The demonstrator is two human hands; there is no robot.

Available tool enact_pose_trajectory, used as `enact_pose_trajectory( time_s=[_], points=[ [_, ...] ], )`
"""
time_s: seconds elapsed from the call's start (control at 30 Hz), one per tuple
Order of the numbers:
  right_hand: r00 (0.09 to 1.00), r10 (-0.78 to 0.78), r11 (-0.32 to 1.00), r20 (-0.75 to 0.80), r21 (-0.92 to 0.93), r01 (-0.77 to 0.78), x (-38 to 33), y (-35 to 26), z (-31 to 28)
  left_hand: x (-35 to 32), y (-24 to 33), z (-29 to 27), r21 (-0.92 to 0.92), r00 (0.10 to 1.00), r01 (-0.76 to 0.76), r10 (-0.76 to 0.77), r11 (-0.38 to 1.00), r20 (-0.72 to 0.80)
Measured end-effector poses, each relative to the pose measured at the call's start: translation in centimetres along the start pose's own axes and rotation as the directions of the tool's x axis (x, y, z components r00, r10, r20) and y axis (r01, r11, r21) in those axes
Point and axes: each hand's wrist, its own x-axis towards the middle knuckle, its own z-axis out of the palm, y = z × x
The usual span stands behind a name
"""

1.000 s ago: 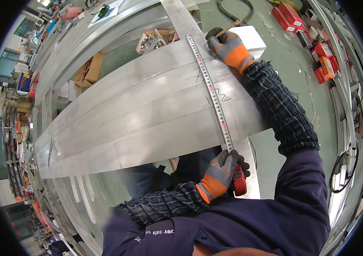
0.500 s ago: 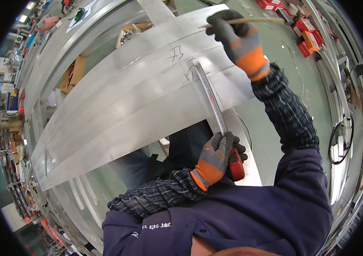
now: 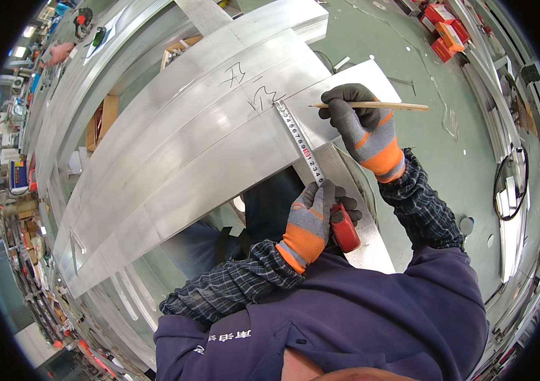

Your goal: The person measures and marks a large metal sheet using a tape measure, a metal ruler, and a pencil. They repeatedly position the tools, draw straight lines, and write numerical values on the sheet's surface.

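hands (image 3: 340,178) on red tape measure (image 3: 344,230), blade out

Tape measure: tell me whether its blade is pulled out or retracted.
Pulled out. The blade lies across the aluminium panel, running from the red case in the left hand.

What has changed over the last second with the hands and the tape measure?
The right hand let go of the tape's far end and pulled back, holding a pencil. The tape blade now reaches partway across the aluminium sheet. The left hand still grips the red tape measure.
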Motion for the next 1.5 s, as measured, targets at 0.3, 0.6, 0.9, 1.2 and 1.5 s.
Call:
enact_pose_trajectory(
  time_s=[0.3,0.6,0.9,1.2,1.5],
  points=[
    [0.997,0.061,0.996,0.045,0.056,-0.063,-0.5,0.8,0.3,0.4,-0.1,-0.1,-0.014,1.000,0.023,-0.023,1.000,0.001],
    [0.978,0.040,0.999,0.206,-0.039,-0.032,0.1,1.3,0.3,0.6,-0.3,-0.7,0.004,1.000,0.022,-0.022,1.000,0.003],
    [0.971,-0.092,0.968,0.219,-0.208,0.138,0.6,2.2,0.8,0.7,-0.2,-0.8,0.007,0.999,0.030,-0.030,1.000,0.010],
    [0.970,-0.052,0.978,0.239,-0.185,0.098,0.7,2.5,0.8,0.8,-0.3,-1.0,0.016,0.999,0.025,-0.026,1.000,0.020],
    [0.934,-0.198,0.866,0.298,-0.393,0.309,1.1,2.3,0.4,-0.6,0.5,-0.1,0.028,0.993,-0.098,0.096,0.995,0.072]
  ],
)
